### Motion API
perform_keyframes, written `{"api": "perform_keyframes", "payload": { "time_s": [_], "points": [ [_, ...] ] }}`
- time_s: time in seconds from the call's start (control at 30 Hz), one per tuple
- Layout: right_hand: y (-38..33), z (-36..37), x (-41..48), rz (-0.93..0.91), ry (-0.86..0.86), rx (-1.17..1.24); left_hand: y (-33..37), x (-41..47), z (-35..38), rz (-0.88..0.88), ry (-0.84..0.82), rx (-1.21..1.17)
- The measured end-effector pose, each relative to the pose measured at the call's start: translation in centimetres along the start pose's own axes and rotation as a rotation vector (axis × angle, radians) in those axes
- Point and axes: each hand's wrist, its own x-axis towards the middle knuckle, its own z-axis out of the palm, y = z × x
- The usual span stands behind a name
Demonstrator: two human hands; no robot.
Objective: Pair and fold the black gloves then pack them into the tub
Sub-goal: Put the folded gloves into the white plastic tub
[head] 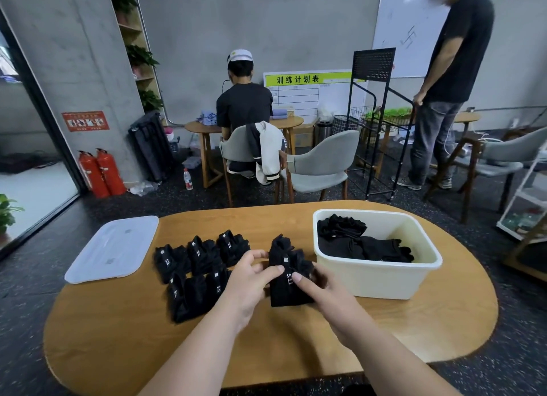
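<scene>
A black glove bundle [288, 272] with white lettering lies on the wooden table [296, 336] just left of the white tub [381, 280]. My left hand [251, 280] pinches its left edge with thumb and fingers. My right hand [319, 289] grips its right side, thumb on top. Several folded black glove pairs [201, 265] sit in two rows to the left. More black gloves [355, 241] lie inside the tub.
A translucent tub lid [112, 250] lies at the table's left end. Beyond the table stand grey chairs [322, 161], a black wire rack [376, 120], a seated person [244, 108] and a standing person [450, 78].
</scene>
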Motion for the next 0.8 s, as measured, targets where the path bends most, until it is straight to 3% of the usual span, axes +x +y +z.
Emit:
{"api": "perform_keyframes", "payload": {
  "time_s": [0.3,0.43,0.6,0.8],
  "points": [
    [-6.3,-5.0,1.4,-0.226,0.195,-0.289,2.9,2.0,4.4,0.085,-0.081,0.02],
    [-9.0,-8.9,2.7,-0.155,0.162,-0.365,3.1,3.2,6.3,0.093,-0.059,0.119],
    [-10.5,-12.8,4.1,-0.148,0.214,-0.684,1.8,4.9,7.5,0.045,0.089,0.284],
    [-9.4,-14.6,6.4,-0.082,0.187,-1.034,0.9,5.9,8.0,-0.015,0.058,0.357]
  ]
}}
